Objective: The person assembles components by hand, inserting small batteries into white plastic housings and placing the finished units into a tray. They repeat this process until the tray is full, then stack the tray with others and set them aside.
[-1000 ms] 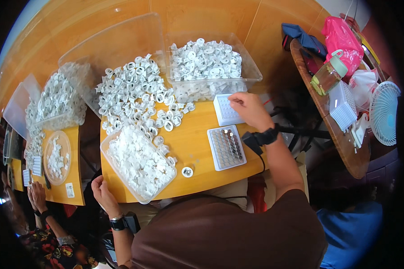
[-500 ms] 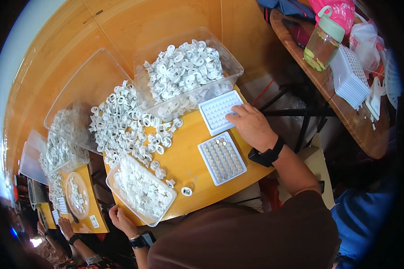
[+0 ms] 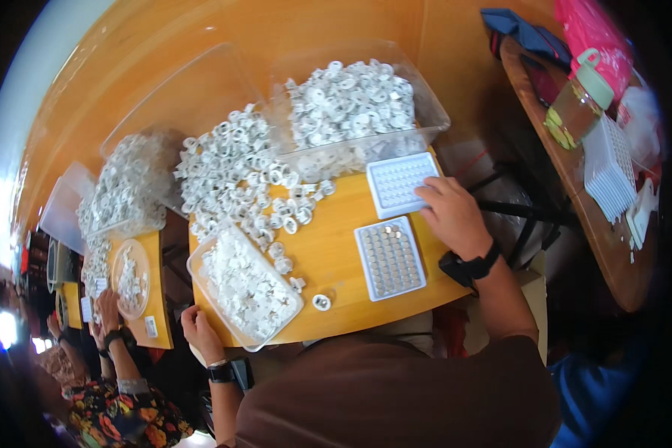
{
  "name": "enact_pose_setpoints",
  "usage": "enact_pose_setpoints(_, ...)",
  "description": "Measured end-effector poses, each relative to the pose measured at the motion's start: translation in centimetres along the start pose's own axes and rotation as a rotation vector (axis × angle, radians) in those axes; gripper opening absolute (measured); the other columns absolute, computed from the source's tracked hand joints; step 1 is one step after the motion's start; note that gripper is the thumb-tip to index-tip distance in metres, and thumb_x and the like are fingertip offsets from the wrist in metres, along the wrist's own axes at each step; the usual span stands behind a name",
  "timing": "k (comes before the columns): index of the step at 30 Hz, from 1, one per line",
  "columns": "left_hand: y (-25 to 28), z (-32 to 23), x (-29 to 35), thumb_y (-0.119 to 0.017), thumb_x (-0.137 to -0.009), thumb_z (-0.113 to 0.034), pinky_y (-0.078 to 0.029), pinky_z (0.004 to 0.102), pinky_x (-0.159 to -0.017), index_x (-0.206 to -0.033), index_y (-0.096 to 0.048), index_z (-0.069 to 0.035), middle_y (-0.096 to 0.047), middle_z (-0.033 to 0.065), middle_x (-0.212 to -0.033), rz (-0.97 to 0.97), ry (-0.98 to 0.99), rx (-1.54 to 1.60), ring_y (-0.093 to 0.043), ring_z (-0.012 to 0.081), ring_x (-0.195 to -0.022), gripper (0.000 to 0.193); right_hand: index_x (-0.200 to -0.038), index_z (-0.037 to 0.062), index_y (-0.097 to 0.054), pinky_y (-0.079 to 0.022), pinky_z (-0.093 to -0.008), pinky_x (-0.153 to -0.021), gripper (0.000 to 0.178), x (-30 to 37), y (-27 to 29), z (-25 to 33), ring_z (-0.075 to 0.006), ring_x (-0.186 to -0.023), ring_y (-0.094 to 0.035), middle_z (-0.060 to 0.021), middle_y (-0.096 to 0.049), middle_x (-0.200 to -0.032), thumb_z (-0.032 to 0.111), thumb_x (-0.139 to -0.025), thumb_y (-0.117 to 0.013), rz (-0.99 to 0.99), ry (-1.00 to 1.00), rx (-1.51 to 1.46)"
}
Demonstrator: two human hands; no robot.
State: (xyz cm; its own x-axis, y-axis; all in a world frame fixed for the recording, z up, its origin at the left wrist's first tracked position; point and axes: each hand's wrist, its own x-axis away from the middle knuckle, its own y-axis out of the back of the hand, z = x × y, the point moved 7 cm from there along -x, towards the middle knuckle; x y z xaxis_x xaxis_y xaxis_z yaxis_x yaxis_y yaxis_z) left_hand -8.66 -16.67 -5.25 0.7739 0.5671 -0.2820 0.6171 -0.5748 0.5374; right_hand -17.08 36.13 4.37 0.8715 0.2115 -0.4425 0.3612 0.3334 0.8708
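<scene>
My right hand (image 3: 455, 216) is over the right side of a shallow white tray with rows of pockets (image 3: 402, 184). Its fingertips are drawn together at the tray; anything small between them is hidden. Nearer to me lies a second white tray (image 3: 359, 233), its rows filled with round silvery discs (image 3: 390, 257). At the table's front left edge is my left hand (image 3: 201, 333), fingers curled in and partly hidden, beside a clear tub (image 3: 300, 308) heaped with small white plastic pieces (image 3: 246, 284). What it grips, if anything, cannot be seen.
Loose white round fittings (image 3: 228, 168) cover the table's back left, beside a large clear bin (image 3: 434, 128) full of them. A single fitting (image 3: 321, 302) lies near the front edge. Right, a wooden table bears a bottle (image 3: 579, 104) and stacked trays (image 3: 606, 175). Another person's hand (image 3: 107, 310) is at left.
The whole view has shifted, so the table sits further right and higher. My right hand stays at the pocketed tray, my left at the edge. The other person's hand is closer to their round plate.
</scene>
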Motion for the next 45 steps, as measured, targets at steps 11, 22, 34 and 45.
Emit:
enact_pose_setpoints(11, 0.4, -1.2, 0.5, -0.053, -0.081, -0.002, -0.044, 0.0327, -0.079, -0.095, -0.056, 0.001, -0.055, 0.0129, -0.094, 0.034, -0.104, -0.043, -0.054, 0.0264, -0.087, 0.016, -0.099, 0.003, -0.064, -0.048, -0.0384, -0.081, 0.026, 0.8, 5.1, 7.0, -0.0314, -0.092, -0.059, -0.0119, -0.063, -0.099, 0.007, -0.074, -0.068, 0.124, -0.063, -0.079)
enact_pose_setpoints(22, 1.5, 0.0, 0.1, -0.048, -0.086, -0.005, -0.041, 0.0268, -0.087, -0.108, -0.057, 0.004, -0.058, 0.0071, -0.102, 0.056, 0.12, 0.496, -0.053, 0.0144, -0.094, 0.025, -0.096, 0.0052, -0.063, -0.048, -0.0404, -0.071, 0.03, 2.1, -4.2, 20.3, -0.0311, -0.085, -0.058, -0.0118, -0.06, -0.086, 0.023, -0.074, -0.07, 0.443, 0.064, -0.205)
enact_pose_setpoints(34, 3.4, -9.8, 3.4, -0.051, -0.084, -0.004, -0.044, 0.027, -0.076, -0.101, -0.059, 0.002, -0.064, 0.0091, -0.088, 0.249, -0.189, 0.519, -0.058, 0.0153, -0.083, 0.02, -0.093, 0.0053, -0.061, -0.048, -0.0407, -0.069, 0.025, 3.8, -6.8, 19.0, -0.0316, -0.081, -0.058, -0.0117, -0.059, -0.082, 0.017, -0.072, -0.07, 0.317, 0.049, -0.145)
enact_pose_setpoints(45, -6.4, -18.9, 6.1, -0.05, -0.088, -0.016, -0.045, 0.0275, -0.079, -0.118, -0.054, -0.001, -0.063, 0.0064, -0.094, 1.061, -0.005, 0.721, -0.058, 0.0144, -0.091, 0.034, -0.107, 0.0065, -0.066, -0.048, -0.0341, -0.065, 0.037, 2.3, 1.5, 19.6, -0.0245, -0.074, -0.058, -0.0083, -0.058, -0.081, 0.009, -0.07, -0.074, 0.017, 0.063, -0.67)
